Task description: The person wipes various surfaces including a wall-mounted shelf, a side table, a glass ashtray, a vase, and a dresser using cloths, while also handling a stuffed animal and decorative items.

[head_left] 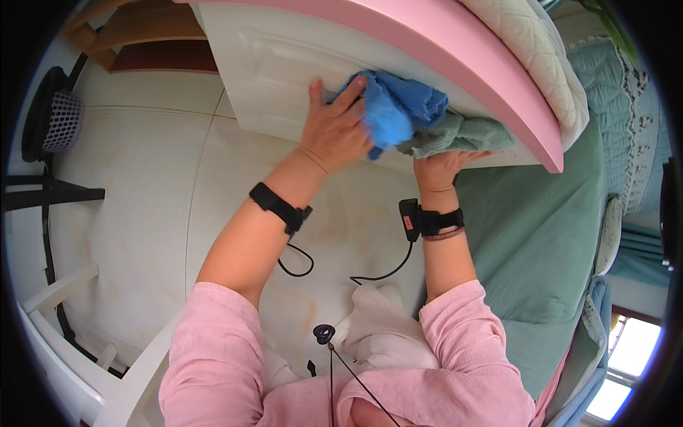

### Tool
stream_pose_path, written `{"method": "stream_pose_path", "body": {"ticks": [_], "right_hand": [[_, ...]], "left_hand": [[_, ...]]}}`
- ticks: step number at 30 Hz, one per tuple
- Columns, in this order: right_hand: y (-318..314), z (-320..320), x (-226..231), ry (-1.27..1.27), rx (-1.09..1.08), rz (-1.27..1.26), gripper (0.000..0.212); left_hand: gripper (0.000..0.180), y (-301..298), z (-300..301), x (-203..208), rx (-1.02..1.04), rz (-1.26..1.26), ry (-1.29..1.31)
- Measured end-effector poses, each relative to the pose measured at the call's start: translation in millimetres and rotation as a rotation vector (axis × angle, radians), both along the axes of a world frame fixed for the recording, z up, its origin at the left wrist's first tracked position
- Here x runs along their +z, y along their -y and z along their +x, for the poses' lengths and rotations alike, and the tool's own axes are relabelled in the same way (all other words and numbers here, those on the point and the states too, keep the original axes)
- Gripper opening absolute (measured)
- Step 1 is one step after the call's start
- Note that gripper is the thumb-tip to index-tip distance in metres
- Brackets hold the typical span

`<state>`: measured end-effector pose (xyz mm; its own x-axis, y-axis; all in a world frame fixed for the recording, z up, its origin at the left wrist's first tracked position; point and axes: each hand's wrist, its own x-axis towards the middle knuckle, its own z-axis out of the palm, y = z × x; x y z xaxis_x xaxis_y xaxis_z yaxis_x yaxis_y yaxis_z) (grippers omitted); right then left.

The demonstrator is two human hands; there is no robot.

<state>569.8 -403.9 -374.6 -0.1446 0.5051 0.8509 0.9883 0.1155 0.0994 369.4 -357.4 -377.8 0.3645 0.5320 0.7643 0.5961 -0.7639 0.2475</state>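
My left hand (338, 128) is on a blue cloth (388, 117), fingers bent over its left side, against the white panel (274, 78) of what looks like a bed end with a pink top rail (455, 53). Part of the blue cloth is smeared by motion. Close by on the right, my right hand (445, 167) supports a bunched grey-green cloth (459, 135) from below. That cloth touches the blue one and hides most of my right fingers; some fingertips show along its lower edge.
To my right is a green-covered bed or mattress (533, 242), with a pale quilted cover (533, 64) beyond the rail. A white chair (107, 384) stands at the lower left. A dark-rimmed basket (60, 117) and a wooden shelf (156, 39) are farther left. Cables (299, 267) hang from my wrist straps.
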Motion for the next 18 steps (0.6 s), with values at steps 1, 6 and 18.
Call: {"method": "stream_pose_path", "body": {"ticks": [1, 6, 18], "right_hand": [[2.5, 3.9, -1.2, 0.072, -0.066, -0.031, 0.068], [18.5, 20.5, -8.7, 0.151, -0.068, -0.120, 0.062], [28.1, 44.8, -41.9, 0.110, -0.094, -0.158, 0.055]], "left_hand": [[0.044, -6.7, -16.4, -3.9, 0.135, 0.048, -0.111], [0.069, -36.8, -83.7, -21.8, 0.514, 0.007, 0.305], [0.056, -21.5, -84.1, -62.4, 0.460, -0.378, 0.090]]}}
